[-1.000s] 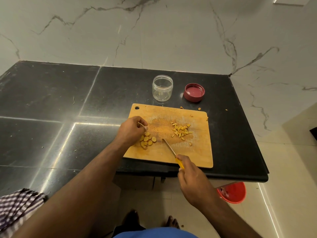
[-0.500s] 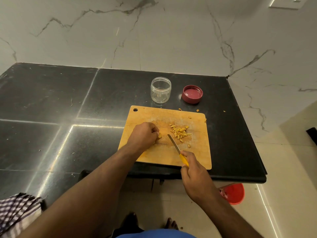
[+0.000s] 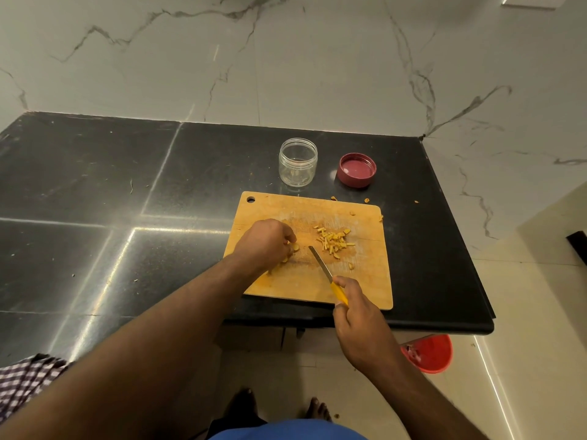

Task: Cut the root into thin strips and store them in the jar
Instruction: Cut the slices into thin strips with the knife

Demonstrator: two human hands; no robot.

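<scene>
Compared with a second before, the round root slices [image 3: 291, 253] that had lain exposed on the cutting board [image 3: 365, 281] were now mostly covered by the left hand [image 3: 265, 242], which had been brought over them with its fingers curled down; only a few slices were seen at its fingertips, and whether they were pinched or merely pressed could not be told. The knife [image 3: 327, 274] was held by its yellow handle in the closed right hand [image 3: 359, 325], the blade being pointed up the board toward the slices, just beside them. One pile of cut strips [image 3: 333, 241] was left right of the blade, apart from it. The board's near edge was set close to the counter's [image 3: 95, 185] front edge, and a broad dark stretch of counter was left open to the left. One open jar [image 3: 298, 161] and one red lid [image 3: 356, 169] were stood beyond the board's far edge, well apart from each other. A few stray bits were scattered by the board's far right corner. One red bucket [image 3: 428, 354] was seen on the floor below, and a checked cloth [image 3: 25, 379] at lower left.
</scene>
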